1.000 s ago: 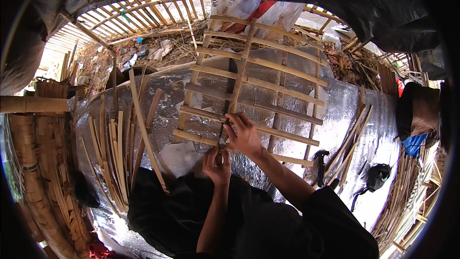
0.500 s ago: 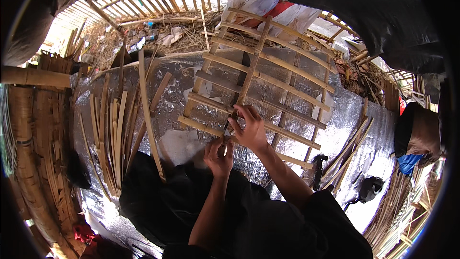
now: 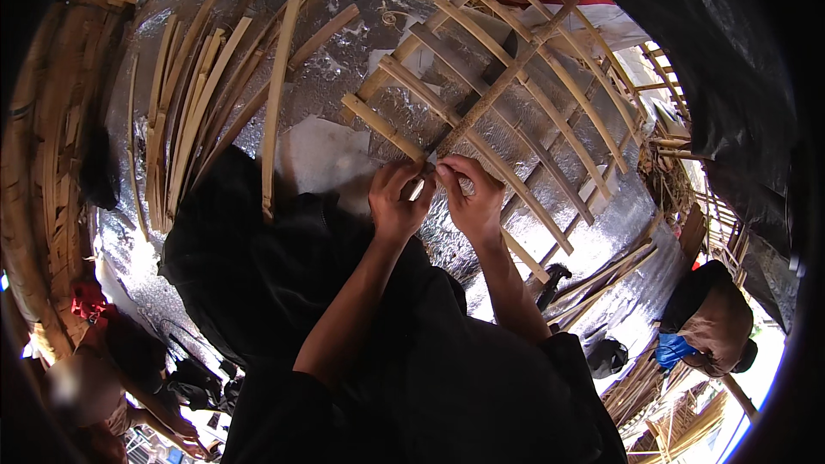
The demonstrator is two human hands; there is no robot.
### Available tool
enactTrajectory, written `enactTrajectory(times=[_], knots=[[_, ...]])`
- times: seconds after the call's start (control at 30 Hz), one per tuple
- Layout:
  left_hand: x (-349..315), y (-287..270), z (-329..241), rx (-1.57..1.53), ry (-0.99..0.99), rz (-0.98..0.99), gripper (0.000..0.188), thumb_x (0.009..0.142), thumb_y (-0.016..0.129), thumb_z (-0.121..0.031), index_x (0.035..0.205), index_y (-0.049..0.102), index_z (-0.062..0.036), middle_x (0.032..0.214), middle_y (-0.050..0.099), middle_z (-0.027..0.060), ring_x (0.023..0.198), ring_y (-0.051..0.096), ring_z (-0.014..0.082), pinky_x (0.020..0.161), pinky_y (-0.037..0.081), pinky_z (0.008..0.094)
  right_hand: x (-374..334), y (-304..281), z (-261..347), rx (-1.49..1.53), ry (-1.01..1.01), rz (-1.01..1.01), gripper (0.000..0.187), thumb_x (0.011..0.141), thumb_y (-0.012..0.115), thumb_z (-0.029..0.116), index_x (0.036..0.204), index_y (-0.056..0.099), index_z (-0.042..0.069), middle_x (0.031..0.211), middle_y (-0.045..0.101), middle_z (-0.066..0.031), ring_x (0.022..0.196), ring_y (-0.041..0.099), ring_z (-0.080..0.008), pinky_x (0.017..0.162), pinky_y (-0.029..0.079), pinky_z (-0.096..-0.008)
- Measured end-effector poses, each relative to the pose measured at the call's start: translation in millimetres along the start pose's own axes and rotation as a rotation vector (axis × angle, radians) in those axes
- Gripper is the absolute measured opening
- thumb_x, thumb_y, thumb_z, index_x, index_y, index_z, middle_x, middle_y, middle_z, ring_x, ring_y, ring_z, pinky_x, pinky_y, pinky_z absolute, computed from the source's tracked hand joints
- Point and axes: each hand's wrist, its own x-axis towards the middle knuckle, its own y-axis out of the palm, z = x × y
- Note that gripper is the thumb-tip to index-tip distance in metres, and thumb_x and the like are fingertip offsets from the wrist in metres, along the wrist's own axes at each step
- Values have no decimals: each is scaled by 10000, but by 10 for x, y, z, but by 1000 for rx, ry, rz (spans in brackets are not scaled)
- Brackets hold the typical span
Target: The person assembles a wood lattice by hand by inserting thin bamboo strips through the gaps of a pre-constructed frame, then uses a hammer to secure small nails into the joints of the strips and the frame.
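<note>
A lattice of split bamboo slats [image 3: 517, 146] lies in front of me, several slats crossing a few longer strips. One strip [image 3: 507, 77] runs lengthwise over the slats toward my fingers. At the lattice's near end, my left hand [image 3: 401, 199] is closed in a pinch, thumb against fingers, by the end of the nearest slat [image 3: 383, 127]. Right beside it my right hand [image 3: 473, 198] pinches too, its thumb and forefinger almost meeting the left fingertips. Something small and dark shows between the two hands, too small to name.
Loose bamboo strips [image 3: 193, 112] lie to the left on the silvery sheet [image 3: 331, 77]. A hammer-like black tool [image 3: 553, 285] rests by my right forearm, with more strips [image 3: 606, 279] beyond. A black object [image 3: 608, 358] lies farther right. Another person [image 3: 103, 395] is at the lower left.
The view has tipped downward and turned, so the lattice appears slanted. My right hand has come down from along the lengthwise strip to beside my left hand.
</note>
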Motion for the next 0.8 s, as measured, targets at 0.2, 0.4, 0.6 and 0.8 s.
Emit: enactTrajectory(times=[0.2, 0.4, 0.6, 0.8], knots=[[2, 2, 26, 59, 59, -46, 256, 754, 855, -41, 971, 720, -46, 936, 747, 92, 848, 718, 244, 758, 584, 349, -5, 70, -2, -71, -53, 26, 102, 923, 728, 22, 1020, 707, 3, 927, 746, -131, 793, 751, -274, 681, 598, -344], [37, -24, -41, 52, 21, -28, 267, 723, 853, -41, 963, 737, -59, 944, 742, 91, 886, 703, 274, 775, 566, 374, 6, 57, 4, -180, -108, 55, 104, 923, 711, 1, 1026, 703, 10, 942, 750, -133, 832, 756, -283, 690, 605, -360], [-3, -58, 4, 44, 5, -28, 311, 726, 865, -65, 1013, 745, -59, 935, 722, 91, 885, 695, 272, 765, 568, 373, 43, 91, 23, -261, -253, 82, 69, 904, 689, -51, 959, 694, -10, 935, 748, -160, 875, 761, -308, 723, 635, -370], [53, -90, -112, 83, -8, -37, 322, 733, 864, -81, 1033, 749, -71, 985, 700, 70, 914, 683, 284, 779, 561, 379, 49, 78, 16, -289, -283, 82, 75, 899, 676, -73, 943, 692, -15, 938, 747, -160, 878, 761, -306, 717, 640, -369]])
